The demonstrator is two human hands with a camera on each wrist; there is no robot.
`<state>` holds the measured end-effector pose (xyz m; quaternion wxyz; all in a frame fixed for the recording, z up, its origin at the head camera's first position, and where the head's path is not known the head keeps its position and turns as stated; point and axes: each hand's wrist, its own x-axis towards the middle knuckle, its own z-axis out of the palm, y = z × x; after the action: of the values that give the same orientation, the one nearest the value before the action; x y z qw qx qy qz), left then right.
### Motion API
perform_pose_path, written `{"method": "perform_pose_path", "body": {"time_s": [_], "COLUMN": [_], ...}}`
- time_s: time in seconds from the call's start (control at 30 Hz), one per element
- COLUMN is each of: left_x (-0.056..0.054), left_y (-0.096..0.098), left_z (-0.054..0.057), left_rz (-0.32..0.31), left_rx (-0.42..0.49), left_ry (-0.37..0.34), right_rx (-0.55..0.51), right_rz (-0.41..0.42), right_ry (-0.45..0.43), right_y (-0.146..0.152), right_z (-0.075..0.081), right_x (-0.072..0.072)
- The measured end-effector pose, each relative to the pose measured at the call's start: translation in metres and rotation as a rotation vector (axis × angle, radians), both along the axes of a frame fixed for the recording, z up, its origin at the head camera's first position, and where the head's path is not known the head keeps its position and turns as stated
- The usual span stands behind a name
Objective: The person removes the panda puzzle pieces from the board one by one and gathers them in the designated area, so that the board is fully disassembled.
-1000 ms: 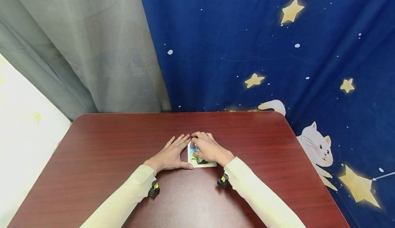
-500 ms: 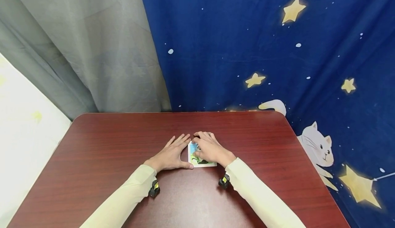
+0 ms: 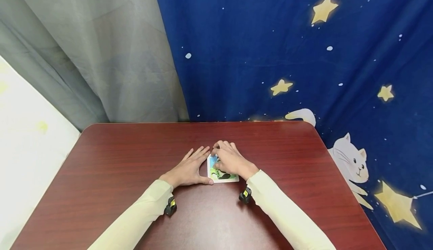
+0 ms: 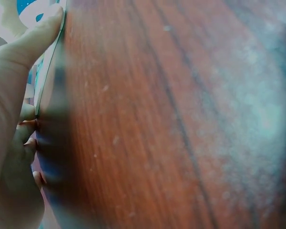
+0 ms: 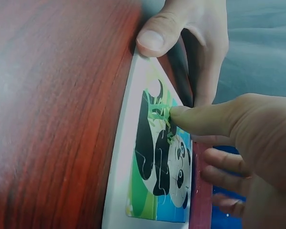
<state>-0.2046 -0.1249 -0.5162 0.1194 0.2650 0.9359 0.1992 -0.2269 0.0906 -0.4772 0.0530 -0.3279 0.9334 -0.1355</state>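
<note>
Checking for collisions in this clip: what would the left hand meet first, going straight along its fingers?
Probably the right hand: in the head view it lies just ahead of the left hand, though relative height is unclear.

You face a reddish-brown counter (image 3: 118, 156), light (image 3: 216, 225) glaring off its near part; beyond hang a grey curtain (image 3: 135, 54) and, rightward, a blue curtain (image 3: 236, 54) printed with stars (image 3: 324, 10) and a white cat (image 3: 350, 159).

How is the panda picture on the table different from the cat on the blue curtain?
The panda is black and white, whereas the cat is mostly pale. The panda lies on the table; the cat hangs on the curtain. The panda has a white border; the cat has none. Both are drawn animals.
</note>
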Motion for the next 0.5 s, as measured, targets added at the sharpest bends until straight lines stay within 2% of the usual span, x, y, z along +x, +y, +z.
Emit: {"method": "perform_pose_path", "body": {"time_s": [0.5], "left_x": [0.0003], "left_y": [0.0001], "left_z": [-0.0015], "left_rz": [-0.003], "left_rx": [0.023], "left_ry": [0.003], "right_rx": [-0.06], "right_rz": [-0.013], "right_ry": [-0.055], "right_y": [0.0009], "right_z": [-0.004], "right_x": [-0.0027]}}
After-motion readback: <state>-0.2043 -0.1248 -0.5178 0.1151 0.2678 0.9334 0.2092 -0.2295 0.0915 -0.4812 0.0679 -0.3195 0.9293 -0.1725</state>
